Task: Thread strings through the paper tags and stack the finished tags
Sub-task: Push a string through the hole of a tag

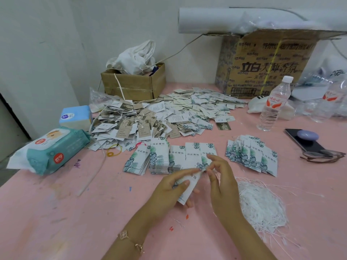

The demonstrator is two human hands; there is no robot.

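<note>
Nearest you, your left wrist wears a bracelet (131, 241). Your left hand (171, 186) is curled round a paper tag (188, 187), thumb on its face and fingers under it, holding it tilted above the pink table (75, 212). Your right hand (222, 182) meets it at the tag's upper end, thumb and forefinger pinching a thin white string (216, 175) there. Just right of your right wrist lies a loose heap of white strings (262, 205). Beyond your hands stand rows of leaf-printed tag stacks (159, 158), and to their right a fanned pile of tags (251, 156) with string ends showing. At the left edge lies a wet-wipes pack (56, 149); at the right, a phone (304, 142) and glasses (323, 155). Farther back spreads a big scattered heap of tags (178, 109), with a water bottle (273, 106) and cardboard boxes (262, 62) behind it.
</note>
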